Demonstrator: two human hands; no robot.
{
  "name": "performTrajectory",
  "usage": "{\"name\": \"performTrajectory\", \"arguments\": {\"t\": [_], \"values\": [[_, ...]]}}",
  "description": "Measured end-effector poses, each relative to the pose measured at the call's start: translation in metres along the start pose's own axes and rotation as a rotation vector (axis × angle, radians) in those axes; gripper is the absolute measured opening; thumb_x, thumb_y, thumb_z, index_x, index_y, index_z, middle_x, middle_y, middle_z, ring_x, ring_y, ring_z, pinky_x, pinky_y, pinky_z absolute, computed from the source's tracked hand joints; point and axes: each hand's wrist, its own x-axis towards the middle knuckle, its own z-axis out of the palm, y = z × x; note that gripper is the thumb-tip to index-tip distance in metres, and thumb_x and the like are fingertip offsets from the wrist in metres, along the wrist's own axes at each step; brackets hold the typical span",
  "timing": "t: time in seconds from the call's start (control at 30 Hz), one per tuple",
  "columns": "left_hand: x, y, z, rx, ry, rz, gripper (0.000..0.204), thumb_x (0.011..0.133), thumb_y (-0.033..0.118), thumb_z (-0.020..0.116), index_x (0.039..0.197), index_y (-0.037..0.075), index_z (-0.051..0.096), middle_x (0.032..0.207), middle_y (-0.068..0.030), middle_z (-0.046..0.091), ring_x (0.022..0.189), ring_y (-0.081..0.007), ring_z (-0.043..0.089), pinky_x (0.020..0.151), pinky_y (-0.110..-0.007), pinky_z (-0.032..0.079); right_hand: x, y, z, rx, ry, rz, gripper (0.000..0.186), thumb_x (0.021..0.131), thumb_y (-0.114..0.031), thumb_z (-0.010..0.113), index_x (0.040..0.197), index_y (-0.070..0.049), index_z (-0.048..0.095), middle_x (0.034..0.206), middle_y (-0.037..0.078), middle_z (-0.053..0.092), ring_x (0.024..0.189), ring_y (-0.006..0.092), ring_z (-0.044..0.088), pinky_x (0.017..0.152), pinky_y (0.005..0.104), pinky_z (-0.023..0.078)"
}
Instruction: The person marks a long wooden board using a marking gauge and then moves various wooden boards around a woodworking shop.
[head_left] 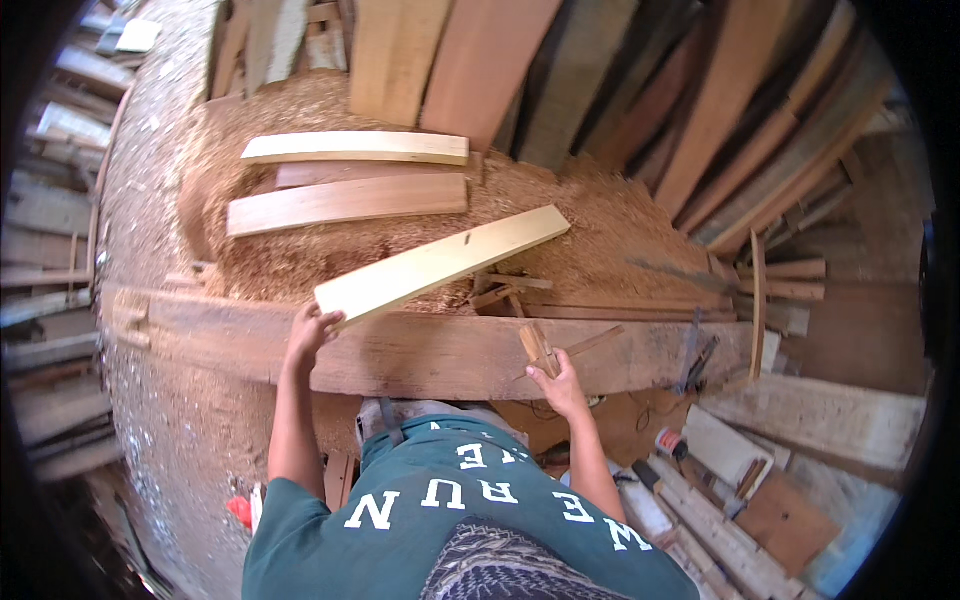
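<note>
My left hand [313,330] is closed around the near left end of a pale wooden plank [440,258]. The plank slants up to the right over the shavings, with a small dark mark on its face. My right hand [558,385] grips a small wooden tool [536,345], a block with a thin stick crossing it, which looks like a marking gauge. It is held over the thick wooden beam [430,355] in front of me. Beyond the plank lie a pale board [355,148] and a pinkish board [345,204], both on the shavings.
Wood shavings [620,240] cover the ground past the beam. Tall boards [490,70] lean along the far side and right. A dark clamp-like tool [700,365] is at the beam's right end. Timber offcuts [720,450] lie at lower right, more stacked planks [50,350] at left.
</note>
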Motion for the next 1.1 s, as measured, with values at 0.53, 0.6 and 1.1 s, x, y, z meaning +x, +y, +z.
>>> {"name": "performTrajectory", "arguments": {"t": [0.53, 0.6, 1.1], "values": [[-0.101, -0.282, -0.319, 0.392, 0.974, 0.065, 0.087, 0.078, 0.021, 0.085, 0.151, -0.004, 0.046, 0.150, -0.0285, 0.054, 0.141, -0.0404, 0.051, 0.119, -0.044, 0.038, 0.064, -0.076, 0.033, -0.360, -0.320, -0.306, 0.059, 0.087, -0.030, 0.085, 0.133, -0.003, 0.059, 0.115, 0.014, 0.070, 0.107, 0.0230, 0.066, 0.095, 0.0383, 0.052], [-0.081, -0.206, -0.252, 0.673, 0.833, 0.227, 0.090, 0.075, 0.026, 0.090, 0.150, -0.002, 0.048, 0.152, -0.0251, 0.052, 0.141, -0.0385, 0.049, 0.121, -0.044, 0.038, 0.058, -0.076, 0.036, -0.415, -0.312, -0.301, 0.060, 0.086, -0.030, 0.085, 0.133, -0.003, 0.058, 0.115, 0.014, 0.070, 0.108, 0.0233, 0.065, 0.096, 0.0387, 0.051], [-0.028, -0.127, -0.100, 1.176, 0.360, 0.726, 0.074, 0.063, 0.031, 0.093, 0.119, 0.004, 0.054, 0.120, -0.0161, 0.057, 0.125, -0.0368, 0.053, 0.100, -0.055, 0.045, 0.050, -0.060, 0.044, -0.297, -0.229, -0.288, 0.051, 0.090, -0.022, 0.082, 0.131, -0.002, 0.059, 0.100, 0.004, 0.068, 0.085, 0.0128, 0.061, 0.075, 0.0296, 0.050]]}}
